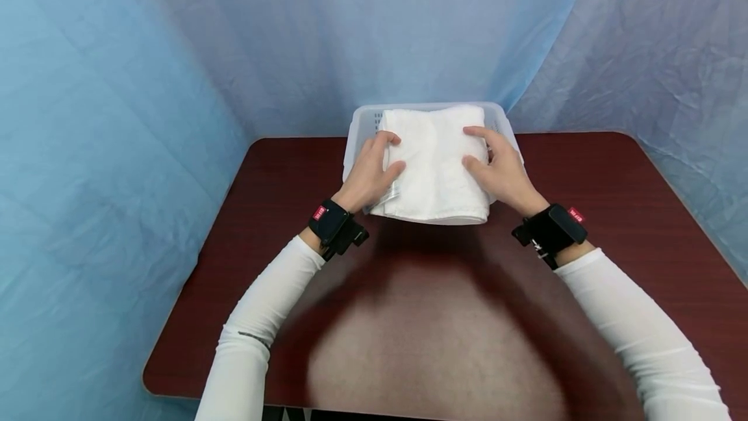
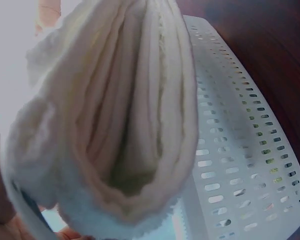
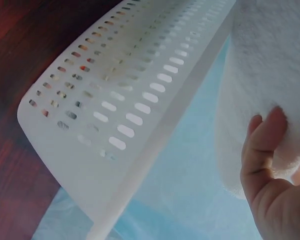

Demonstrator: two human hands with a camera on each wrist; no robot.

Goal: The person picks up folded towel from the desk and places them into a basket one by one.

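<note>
A folded white towel [image 1: 435, 167] is held between both hands over a white plastic basket [image 1: 361, 123], overlapping most of it in the head view. My left hand [image 1: 369, 173] grips the towel's left side, thumb and fingers on its top face. On the opposite side, my right hand [image 1: 501, 169] pinches the other edge. Stacked layers of the towel [image 2: 177, 115] face the left wrist camera, with a small tag at the lower left. In the right wrist view, curled fingers [image 3: 257, 155] press into the towel's fluffy surface, beside the slotted basket wall [image 3: 97, 120].
The basket stands at the far edge of a dark red-brown table [image 1: 280, 200]. Blue cloth sheets [image 1: 292, 38] hang behind the table and along both sides. Shadows of both arms fall across the tabletop.
</note>
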